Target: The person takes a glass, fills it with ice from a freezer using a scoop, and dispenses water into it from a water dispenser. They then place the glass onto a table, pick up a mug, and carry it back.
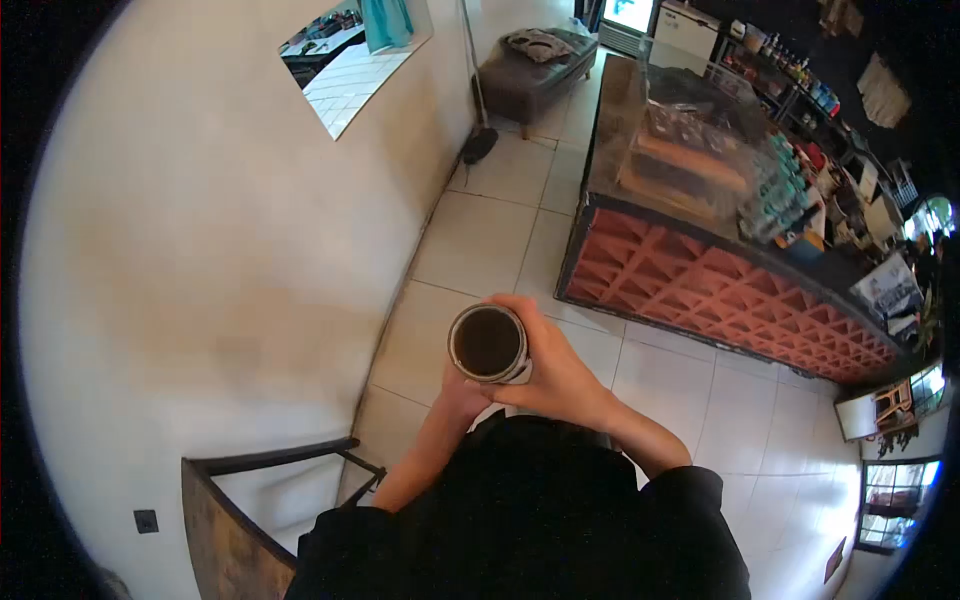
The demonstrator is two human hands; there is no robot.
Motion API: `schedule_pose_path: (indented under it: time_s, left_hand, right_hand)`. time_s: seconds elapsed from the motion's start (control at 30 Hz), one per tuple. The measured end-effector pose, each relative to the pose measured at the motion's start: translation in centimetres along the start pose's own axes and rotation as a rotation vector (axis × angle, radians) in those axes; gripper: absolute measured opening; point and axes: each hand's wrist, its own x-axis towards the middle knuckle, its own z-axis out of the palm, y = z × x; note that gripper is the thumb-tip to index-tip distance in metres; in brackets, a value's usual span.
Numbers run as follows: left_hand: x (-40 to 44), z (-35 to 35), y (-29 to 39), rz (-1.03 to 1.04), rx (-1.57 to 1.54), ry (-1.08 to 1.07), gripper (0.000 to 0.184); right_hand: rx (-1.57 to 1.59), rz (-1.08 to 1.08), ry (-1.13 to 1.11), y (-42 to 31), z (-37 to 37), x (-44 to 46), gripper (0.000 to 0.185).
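A round cup (487,342) with a pale rim and dark contents is held upright in front of the body, over the tiled floor. My right hand (538,362) wraps round its right side, with fingers at the far edge and the thumb at the near edge. My left hand (462,388) holds the cup from the left and below; its fingers are mostly hidden under the cup.
A counter (700,270) with a red patterned front stands ahead right, bearing a clear display case and bottles. A pale wall (220,260) runs along the left. A broom (480,146) and a dark bench (525,85) are ahead; a wooden table (232,530) is at lower left.
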Motion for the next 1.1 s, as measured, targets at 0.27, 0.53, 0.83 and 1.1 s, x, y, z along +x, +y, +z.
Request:
schedule_pose_path:
  time_s: [0.27, 0.53, 0.83, 1.1]
  left_hand:
    - [17.1, -0.8, 3.2, 0.141, -0.148, -0.162, 0.050]
    - [30.8, -9.0, 7.0, -0.004, -0.225, 0.029, 0.058]
    - [48.4, -17.8, 15.2, -0.155, -0.323, -0.123, 0.057]
    - [64.7, -20.8, 19.5, -0.424, -0.451, -0.043, 0.065]
  right_hand:
    - [-0.040, -0.070, -0.074, 7.8, -7.2, 14.0, 0.084]
    - [0.059, -0.024, -0.018, 14.7, -10.0, 28.6, 0.081]
    - [-0.015, 0.081, 0.170, 22.3, -10.8, 45.8, 0.080]
    - [0.015, 0.201, 0.272, 28.0, -14.8, 58.5, 0.080]
